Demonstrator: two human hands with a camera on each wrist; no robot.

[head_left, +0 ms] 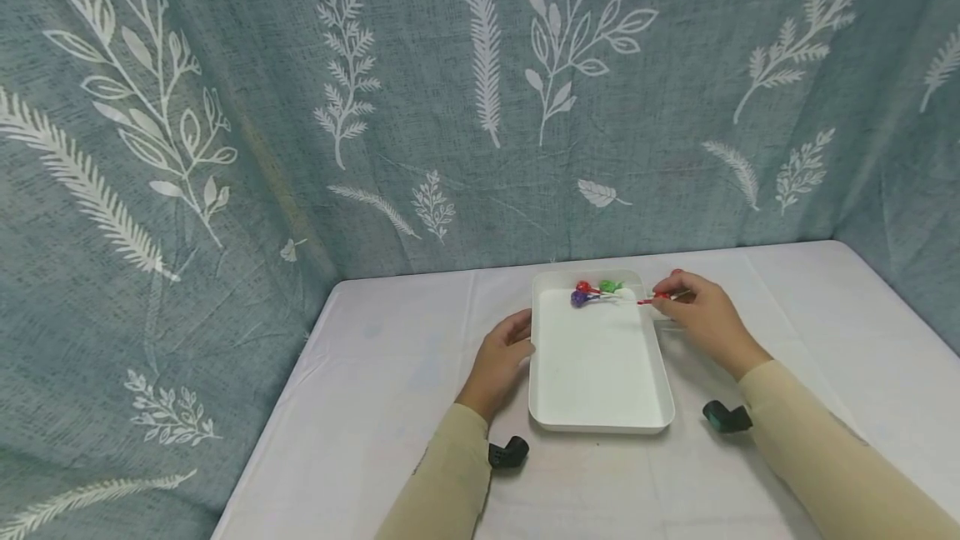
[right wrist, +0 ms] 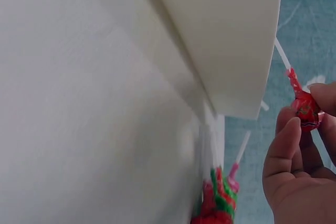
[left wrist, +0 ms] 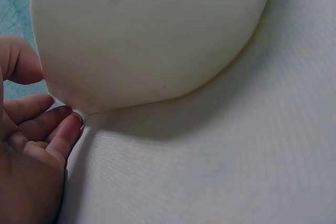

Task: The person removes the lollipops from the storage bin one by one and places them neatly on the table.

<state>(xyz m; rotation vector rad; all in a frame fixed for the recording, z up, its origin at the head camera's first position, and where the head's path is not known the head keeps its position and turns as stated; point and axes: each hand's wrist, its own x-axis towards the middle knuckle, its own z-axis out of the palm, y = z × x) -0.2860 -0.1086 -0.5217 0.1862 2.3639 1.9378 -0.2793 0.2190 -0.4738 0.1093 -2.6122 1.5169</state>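
My right hand (head_left: 705, 315) pinches a red-wrapped lollipop (right wrist: 306, 109) by its candy end, just outside the back right rim of a white tray (head_left: 600, 373). Its pale stick points over the tray. Inside, at the back, lie a purple lollipop (head_left: 578, 298), a red lollipop (head_left: 582, 285) and a green lollipop (head_left: 609, 285), sticks toward the right. My left hand (head_left: 498, 365) rests against the tray's left side, its loosely bent fingers (left wrist: 65, 135) touching the outer wall near the bottom edge.
More red and green wrapped lollipops (right wrist: 218, 203) lie on the table outside the tray's right side, mostly hidden by my right hand in the head view. A white cloth (head_left: 397, 382) covers the table. Behind it hangs a blue-green leaf-patterned curtain (head_left: 465, 190).
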